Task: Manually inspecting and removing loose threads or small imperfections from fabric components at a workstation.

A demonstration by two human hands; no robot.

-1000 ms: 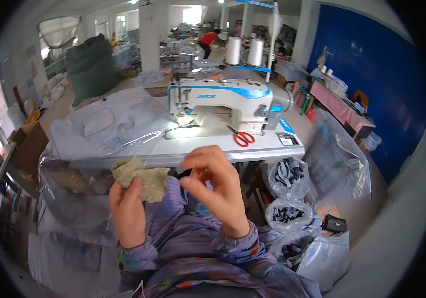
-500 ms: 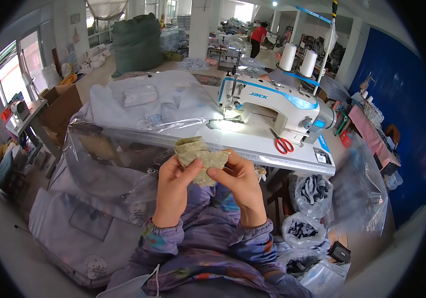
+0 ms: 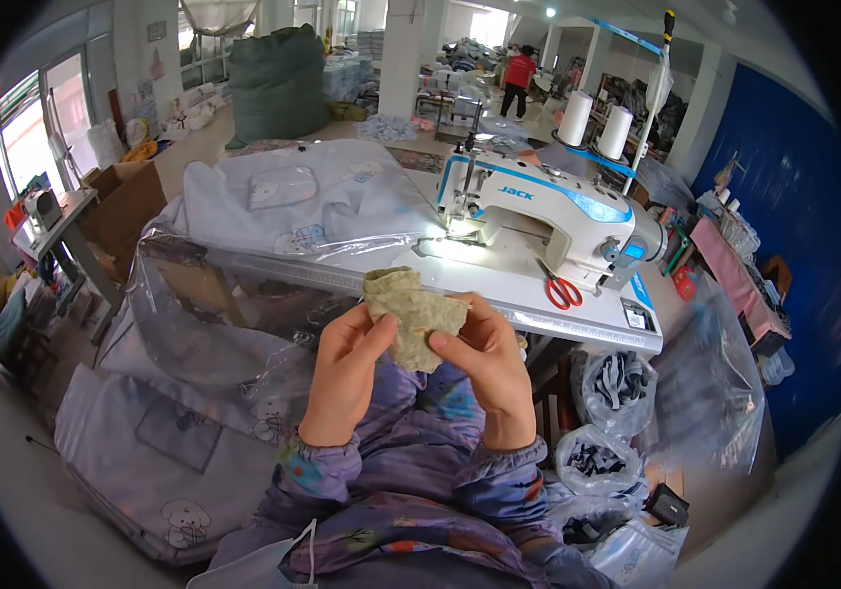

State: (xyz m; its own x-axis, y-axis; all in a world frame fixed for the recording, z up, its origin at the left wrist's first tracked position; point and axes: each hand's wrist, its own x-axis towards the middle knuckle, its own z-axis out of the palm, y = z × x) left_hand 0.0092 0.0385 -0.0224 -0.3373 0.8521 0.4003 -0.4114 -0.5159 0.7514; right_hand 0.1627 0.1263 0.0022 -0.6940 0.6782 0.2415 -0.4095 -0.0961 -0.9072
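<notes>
My left hand point(image 3: 350, 358) pinches a limp, mottled olive-beige piece point(image 3: 409, 319) between thumb and fingers. My right hand point(image 3: 484, 358) grips the same piece from its other side, thumb on the near face. Its upper left part is folded or rolled over, and the edge looks ragged. Whether it is cloth or something like flatbread, I cannot tell. Both hands hold it above my lap, in front of the near edge of the sewing table point(image 3: 578, 329). Most of my fingertips are hidden behind it.
A white and blue sewing machine point(image 3: 543, 211) stands on the table, its lamp lit. Red-handled scissors point(image 3: 564, 292) lie beside it. Pale printed fabric with clear plastic point(image 3: 234, 285) spreads to the left. Bags of fabric scraps point(image 3: 615, 388) stand at right. A person point(image 3: 518, 79) stands far back.
My hands and the olive-beige piece sit slightly further right in the picture. The piece is turned a little, its folded part more upright. The far person has shifted posture.
</notes>
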